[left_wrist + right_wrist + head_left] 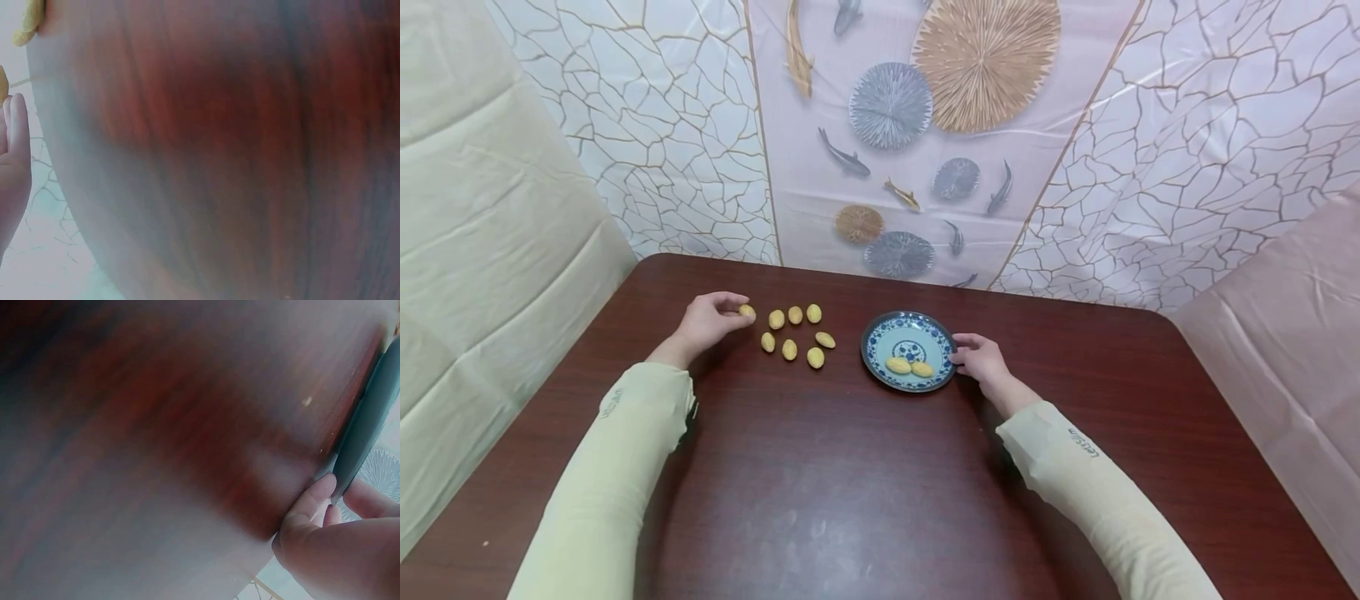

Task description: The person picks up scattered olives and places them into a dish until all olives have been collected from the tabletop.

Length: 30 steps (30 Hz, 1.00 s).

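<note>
At the left of the table, my left hand (709,321) pinches a small yellow oval piece (747,310) between thumb and fingers. Several similar yellow oval pieces (789,349) lie just right of it in loose rows; their exact kind is unclear. Only part of the left hand (15,169) enters the left wrist view, at the left edge. A blue-and-white patterned plate (880,337) stands near the middle, with two yellow pieces (898,365) on it. My right hand (981,360) grips the plate's right rim. In the right wrist view, its thumb and fingers lie either side of the plate's edge (369,419).
The dark red-brown wooden table (835,467) has rounded far corners. Behind it hangs a patterned curtain (887,183) with fish and round leaf shapes. Pale cloth (482,233) encloses both sides.
</note>
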Tool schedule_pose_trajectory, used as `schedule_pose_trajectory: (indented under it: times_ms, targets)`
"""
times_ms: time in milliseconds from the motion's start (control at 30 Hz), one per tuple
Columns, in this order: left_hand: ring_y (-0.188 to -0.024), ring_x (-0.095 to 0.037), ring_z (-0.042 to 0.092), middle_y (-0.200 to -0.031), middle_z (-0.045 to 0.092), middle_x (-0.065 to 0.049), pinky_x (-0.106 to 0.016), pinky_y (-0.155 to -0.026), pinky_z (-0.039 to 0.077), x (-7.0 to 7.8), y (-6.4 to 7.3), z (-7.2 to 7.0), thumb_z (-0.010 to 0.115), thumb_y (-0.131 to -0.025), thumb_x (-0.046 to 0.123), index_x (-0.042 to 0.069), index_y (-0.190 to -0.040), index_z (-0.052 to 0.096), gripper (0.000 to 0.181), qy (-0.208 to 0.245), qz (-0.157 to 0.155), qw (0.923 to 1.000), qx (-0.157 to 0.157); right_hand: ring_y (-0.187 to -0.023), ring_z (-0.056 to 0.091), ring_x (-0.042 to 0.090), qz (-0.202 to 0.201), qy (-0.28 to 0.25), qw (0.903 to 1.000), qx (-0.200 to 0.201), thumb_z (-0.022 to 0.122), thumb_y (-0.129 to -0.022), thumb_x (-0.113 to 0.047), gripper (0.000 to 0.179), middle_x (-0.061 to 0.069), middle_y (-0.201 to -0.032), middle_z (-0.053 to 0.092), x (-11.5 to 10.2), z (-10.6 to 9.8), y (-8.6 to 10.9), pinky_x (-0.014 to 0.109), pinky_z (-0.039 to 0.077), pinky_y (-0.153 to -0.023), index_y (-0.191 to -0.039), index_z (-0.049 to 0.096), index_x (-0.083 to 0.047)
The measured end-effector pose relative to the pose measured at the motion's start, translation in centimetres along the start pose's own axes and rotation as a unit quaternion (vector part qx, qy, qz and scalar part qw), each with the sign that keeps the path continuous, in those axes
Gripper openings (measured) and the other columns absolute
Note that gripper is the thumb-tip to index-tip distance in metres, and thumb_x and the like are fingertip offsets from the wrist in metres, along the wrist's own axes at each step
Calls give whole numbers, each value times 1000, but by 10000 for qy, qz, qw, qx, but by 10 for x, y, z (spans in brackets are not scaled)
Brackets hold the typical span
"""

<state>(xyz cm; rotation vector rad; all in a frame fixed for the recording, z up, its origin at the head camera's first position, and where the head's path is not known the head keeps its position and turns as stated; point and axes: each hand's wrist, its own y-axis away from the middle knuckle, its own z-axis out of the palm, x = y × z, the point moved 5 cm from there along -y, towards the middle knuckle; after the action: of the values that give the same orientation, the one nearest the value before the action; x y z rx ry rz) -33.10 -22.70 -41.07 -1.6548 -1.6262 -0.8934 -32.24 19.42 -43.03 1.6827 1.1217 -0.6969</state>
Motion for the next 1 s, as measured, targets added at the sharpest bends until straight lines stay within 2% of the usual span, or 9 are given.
schedule_pose_trajectory:
  times_ms: [200, 400, 567, 733, 800, 933, 1000]
  targets:
    - [-99, -19, 61, -119, 61, -22, -15, -78, 45, 11, -1, 6, 66, -87, 21, -2, -124, 56, 45, 161, 91, 9998, -77, -107, 51, 21, -18, 21, 10000, 21, 53, -93, -6, 45, 18, -133, 50, 0, 0, -1, 34, 46, -95, -137, 45, -8]
    - [-108, -28, 59, -120, 61, -21, -28, -87, 47, 22, -1, 14, 65, -88, 18, -1, -125, 56, 43, 294, 93, 9993, -194, -108, 52, 22, -36, 17, 10000, 10, 52, -93, -6, 45, 19, -132, 50, 1, 0, 0, 36, 45, -97, -137, 45, -8]
    - [-108, -28, 60, -120, 62, -22, -21, -82, 47, 29, -3, 19, 66, -87, 18, -1, -124, 57, 43, 384, 157, 9989, -209, -109, 51, 23, -62, -9, 10000, -23, 52, -94, -6, 45, 20, -133, 50, 0, 0, 1, 37, 44, -99, -138, 44, -7]
    - [-112, -30, 58, -124, 59, -22, -17, -79, 45, 34, -2, 25, 65, -88, 17, -2, -126, 55, 44, 558, 86, 9977, -380, -108, 51, 22, -53, 3, 10000, 29, 52, -93, -6, 44, 19, -132, 50, 0, 0, 2, 36, 45, -98, -137, 45, -8]
    - [-113, -32, 57, -126, 58, -23, -21, -81, 47, 39, -1, 28, 64, -88, 16, -3, -127, 54, 45, 618, 30, 9970, -469, -107, 52, 22, -45, 12, 10000, 48, 52, -93, -5, 44, 18, -131, 51, 0, 0, 2, 35, 45, -96, -137, 45, -8]
    - [-115, -36, 56, -127, 56, -25, -38, -90, 49, 48, 2, 34, 63, -88, 10, -6, -127, 53, 44, 814, -40, 9948, -610, -105, 52, 21, -68, 57, 9999, 69, 52, -93, -6, 44, 18, -130, 52, 0, 1, 2, 33, 47, -93, -137, 46, -8]
    - [-114, -35, 57, -126, 57, -25, -41, -91, 48, 51, 1, 37, 64, -88, 11, -6, -127, 53, 44, 816, -28, 9946, -635, -104, 52, 20, -82, 68, 9999, 76, 52, -93, -5, 44, 18, -130, 52, -1, 1, 2, 32, 47, -92, -136, 46, -8]
